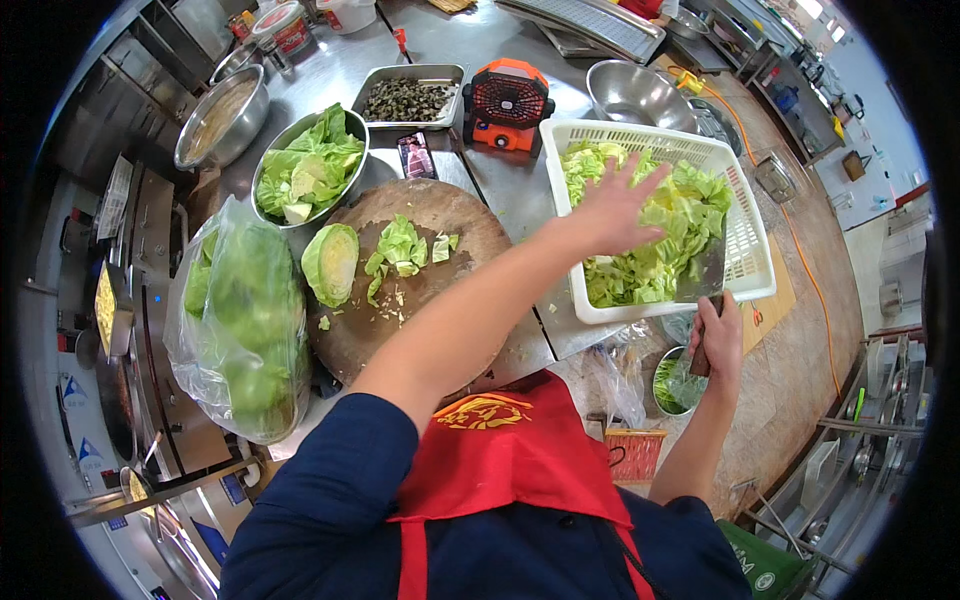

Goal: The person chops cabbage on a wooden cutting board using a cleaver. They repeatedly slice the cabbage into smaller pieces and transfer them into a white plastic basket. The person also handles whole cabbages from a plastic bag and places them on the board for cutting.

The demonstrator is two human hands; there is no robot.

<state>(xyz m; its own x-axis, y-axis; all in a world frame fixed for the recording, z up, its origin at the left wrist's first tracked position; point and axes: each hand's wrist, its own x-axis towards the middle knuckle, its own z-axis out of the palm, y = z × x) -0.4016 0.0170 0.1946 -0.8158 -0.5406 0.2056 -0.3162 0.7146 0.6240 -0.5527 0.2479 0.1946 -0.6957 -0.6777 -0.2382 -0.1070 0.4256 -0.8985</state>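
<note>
My left hand [616, 206], its fingers spread, reaches over the chopped cabbage [637, 262] in a white plastic basket [756, 247]. The wooden handle of a cleaver [703, 271] is in my right hand [721, 337] at the basket's near right corner; the broad blade reaches in against the leaves. On the round wooden chopping board [450, 202] lie a cut cabbage half [331, 265] and some loose cut pieces [402, 246]. Left of the board, a clear plastic bag [240, 322] holds green heads, and a steel bowl [363, 161] holds large leaves.
Behind the board stand a steel tray [412, 124] of dark chopped pieces, a phone [416, 156] and an orange-and-black fan [508, 105]. An empty steel bowl [637, 94] is behind the basket. A large steel bowl [255, 112] of liquid sits back left. An orange cable [810, 270] crosses the floor.
</note>
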